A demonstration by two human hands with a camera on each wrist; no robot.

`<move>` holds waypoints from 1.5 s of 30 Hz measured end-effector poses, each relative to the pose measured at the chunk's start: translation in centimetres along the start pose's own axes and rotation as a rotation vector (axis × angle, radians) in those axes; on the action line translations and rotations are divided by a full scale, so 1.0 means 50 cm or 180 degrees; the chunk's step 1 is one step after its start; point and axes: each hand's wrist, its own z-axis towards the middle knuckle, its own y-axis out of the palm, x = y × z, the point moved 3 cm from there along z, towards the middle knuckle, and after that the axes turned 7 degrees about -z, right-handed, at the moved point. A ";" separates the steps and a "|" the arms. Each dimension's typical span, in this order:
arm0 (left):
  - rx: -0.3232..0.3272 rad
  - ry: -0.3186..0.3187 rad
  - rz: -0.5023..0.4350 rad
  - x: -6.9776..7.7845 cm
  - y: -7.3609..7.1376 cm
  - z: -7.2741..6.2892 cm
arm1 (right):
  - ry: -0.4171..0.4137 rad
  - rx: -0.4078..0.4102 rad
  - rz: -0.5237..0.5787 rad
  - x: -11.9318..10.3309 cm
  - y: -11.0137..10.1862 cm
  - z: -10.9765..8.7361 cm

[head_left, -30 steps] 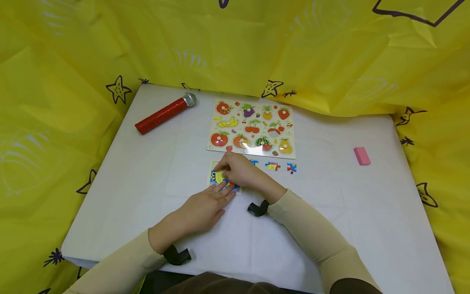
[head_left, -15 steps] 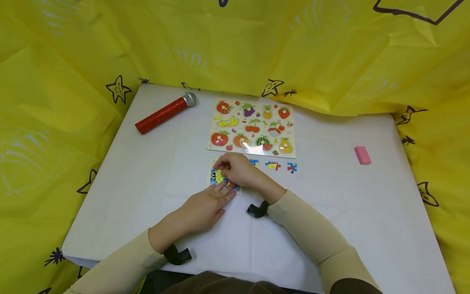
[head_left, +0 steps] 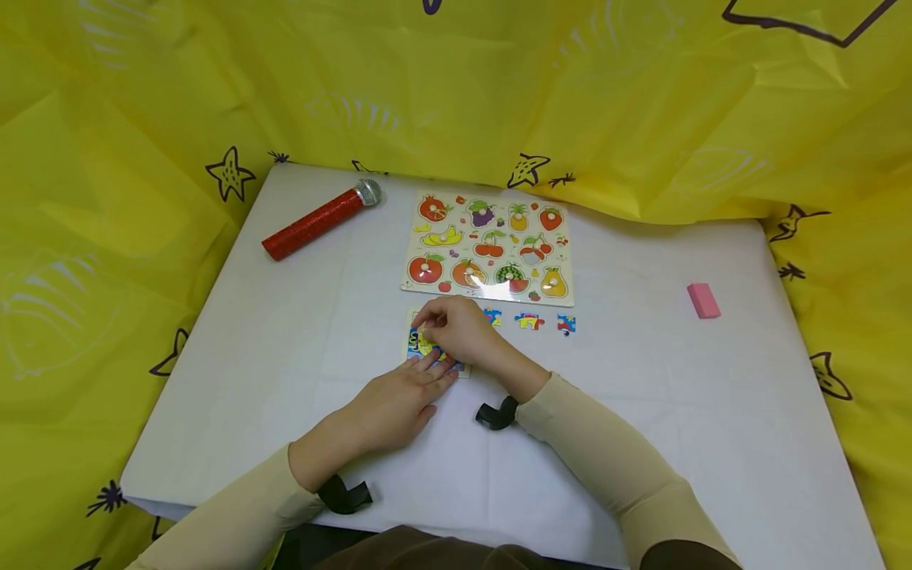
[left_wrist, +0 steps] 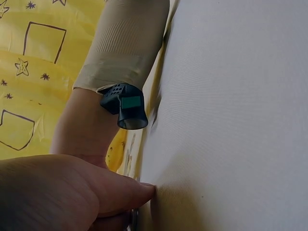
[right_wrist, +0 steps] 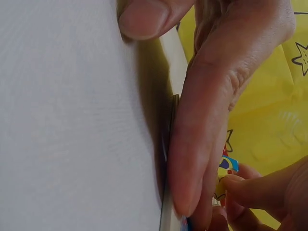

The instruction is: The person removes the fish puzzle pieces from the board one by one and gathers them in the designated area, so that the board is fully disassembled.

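Three loose jigsaw pieces (head_left: 530, 321) lie in a row on the white table (head_left: 606, 459), just beside the right hand (head_left: 463, 326), whose thumb and fingertip pinch a yellow-and-blue piece (right_wrist: 221, 185) at the small puzzle board (head_left: 465, 371); whether that piece touches the board I cannot tell. The small puzzle board lies flat, partly covered by both hands, and the left hand (head_left: 395, 404) rests its straight fingers across the near part. Just beyond sits a fruit board (head_left: 492, 245), a red microphone (head_left: 313, 226) to its left, a pink block (head_left: 704, 301) well apart to the right
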 end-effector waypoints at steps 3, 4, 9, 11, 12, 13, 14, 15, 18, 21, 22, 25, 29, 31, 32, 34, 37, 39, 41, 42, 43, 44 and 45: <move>0.0015 -0.0010 -0.0028 -0.001 0.001 0.000 | 0.0055 0.0061 0.0211 0.000 -0.005 -0.001; 0.0018 -0.0019 -0.0038 -0.002 0.002 0.001 | 0.0072 0.0082 0.0262 0.000 -0.007 -0.001; -0.0012 -0.0082 -0.0083 -0.003 0.003 0.001 | 0.0233 0.0095 0.0441 0.009 -0.019 -0.005; -0.0029 -0.0112 -0.0084 -0.003 0.004 0.001 | 0.0286 0.0086 0.0424 0.013 -0.025 -0.010; -0.0046 -0.0136 -0.0084 -0.003 0.005 0.002 | 0.0293 0.0095 0.0383 0.015 -0.029 -0.013; -0.0059 -0.0157 -0.0078 -0.003 0.005 0.002 | 0.0296 0.0109 0.0345 0.017 -0.034 -0.016; -0.0072 -0.0180 -0.0070 -0.003 0.005 0.002 | 0.0307 0.0121 0.0329 0.019 -0.038 -0.020; -0.0084 -0.0201 -0.0065 -0.003 0.006 0.002 | 0.0315 0.0133 0.0320 0.023 -0.043 -0.023; -0.0108 -0.0254 -0.0065 -0.002 0.006 0.003 | 0.0349 0.0141 0.0371 0.035 -0.060 -0.035; -0.0117 -0.0280 -0.0062 -0.001 0.007 0.002 | 0.0403 0.0133 0.0416 0.051 -0.076 -0.049; -0.0116 -0.0285 -0.0055 -0.001 0.007 0.002 | 0.0414 0.0131 0.0400 0.056 -0.082 -0.053; -0.0112 -0.0291 -0.0047 0.001 0.007 0.001 | 0.0470 0.0136 0.0312 0.075 -0.098 -0.068; -0.0092 -0.0277 -0.0049 0.001 0.007 0.000 | 0.0566 0.0129 0.0186 0.097 -0.115 -0.087; -0.0083 -0.0281 -0.0054 0.001 0.006 -0.001 | 0.0622 0.0111 0.0164 0.106 -0.121 -0.094; -0.0080 -0.0282 -0.0056 0.001 0.006 -0.001 | 0.0654 0.0091 0.0162 0.110 -0.124 -0.097; -0.0073 -0.0279 -0.0060 0.002 0.005 -0.001 | 0.0707 0.0046 0.0167 0.115 -0.127 -0.102; -0.0064 -0.0268 -0.0064 0.002 0.004 -0.001 | 0.0780 0.0000 0.0166 0.119 -0.130 -0.109; -0.0060 -0.0257 -0.0059 0.002 0.004 -0.001 | 0.0784 -0.0024 0.0148 0.120 -0.130 -0.112; -0.0060 -0.0252 -0.0053 0.002 0.004 -0.001 | 0.0771 -0.0026 0.0134 0.120 -0.130 -0.113; -0.0058 -0.0249 -0.0056 0.002 0.003 -0.001 | 0.0751 -0.0027 0.0125 0.119 -0.130 -0.113; -0.0059 -0.0247 -0.0053 0.002 0.003 -0.001 | 0.0721 -0.0026 0.0098 0.120 -0.129 -0.113; -0.0061 -0.0248 -0.0050 0.003 0.003 -0.001 | 0.0699 -0.0009 0.0066 0.120 -0.129 -0.113; -0.0063 -0.0249 -0.0050 0.003 0.002 -0.001 | 0.0664 0.0004 0.0032 0.120 -0.128 -0.112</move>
